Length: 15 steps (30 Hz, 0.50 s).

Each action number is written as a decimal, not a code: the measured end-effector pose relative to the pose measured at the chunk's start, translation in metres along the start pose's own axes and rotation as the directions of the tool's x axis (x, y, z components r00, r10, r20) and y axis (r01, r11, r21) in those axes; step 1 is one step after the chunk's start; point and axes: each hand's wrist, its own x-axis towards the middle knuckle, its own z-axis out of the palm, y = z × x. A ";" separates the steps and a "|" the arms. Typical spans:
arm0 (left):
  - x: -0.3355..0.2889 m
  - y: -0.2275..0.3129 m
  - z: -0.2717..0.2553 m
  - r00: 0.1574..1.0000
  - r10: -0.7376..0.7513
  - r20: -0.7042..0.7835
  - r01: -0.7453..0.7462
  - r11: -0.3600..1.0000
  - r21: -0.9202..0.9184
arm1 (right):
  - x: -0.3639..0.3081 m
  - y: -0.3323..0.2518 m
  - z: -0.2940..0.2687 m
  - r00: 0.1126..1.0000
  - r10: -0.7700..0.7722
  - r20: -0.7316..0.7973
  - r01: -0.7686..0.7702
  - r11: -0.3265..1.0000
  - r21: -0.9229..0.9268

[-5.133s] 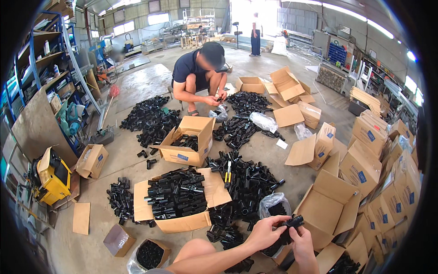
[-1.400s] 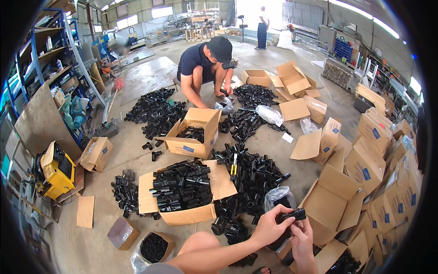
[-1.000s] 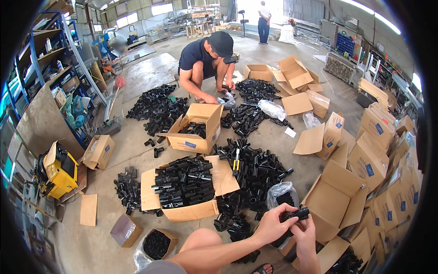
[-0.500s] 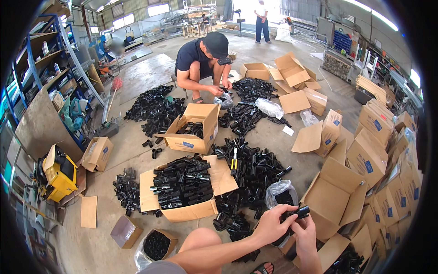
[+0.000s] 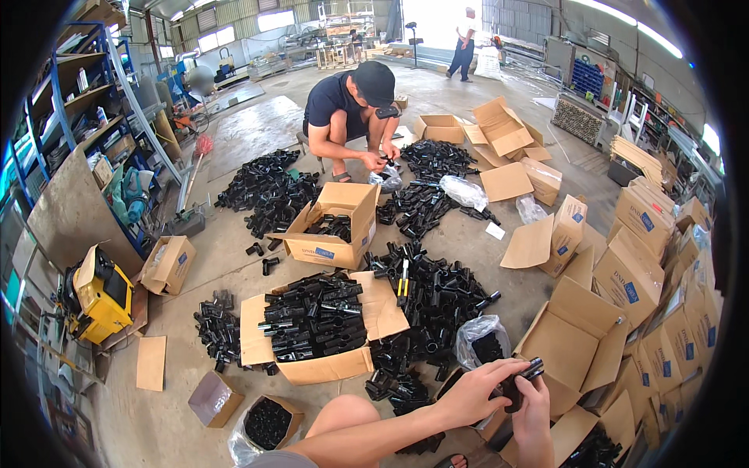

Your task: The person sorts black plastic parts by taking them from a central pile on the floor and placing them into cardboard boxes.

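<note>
At the lower right, my left hand [image 5: 477, 391] and my right hand [image 5: 533, 412] are closed together on a black tube fitting [image 5: 532, 369]. Its glossy round end sticks up past my fingers; the rest is partly covered by them. Just beyond the hands sits a clear plastic bag [image 5: 470, 343] with small black parts inside. A large pile of black tube fittings [image 5: 441, 300] spreads ahead of it. To the left of that pile, an open carton [image 5: 328, 370] is heaped with similar fittings, and a yellow-and-black tool [image 5: 403, 282] lies on the pile's edge.
Opposite me a co-worker [image 5: 351, 117] sits handling a small part, behind a half-filled carton [image 5: 363, 222]. Open and stacked cartons [image 5: 573, 335] crowd the right. A small box of black pieces [image 5: 292, 421] stands by my knee. A yellow machine [image 5: 105, 300] is at left.
The fitting has tilted in my hands, its free end now pointing more upward, and my right hand has shifted slightly right. In the background a standing person has turned and stepped right.
</note>
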 end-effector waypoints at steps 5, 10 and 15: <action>-0.003 -0.011 0.003 0.997 0.050 0.062 -0.056 0.994 0.098 | -0.003 -0.002 0.003 0.999 0.039 0.026 -0.039 0.999 -0.004; -0.003 -0.002 -0.001 0.995 0.032 0.097 -0.039 0.996 0.080 | -0.004 -0.004 0.002 0.998 0.056 0.003 -0.056 0.998 0.013; -0.002 -0.001 0.000 0.998 0.060 0.011 -0.061 0.984 0.165 | -0.003 -0.005 0.002 0.999 0.050 0.019 -0.050 0.999 0.011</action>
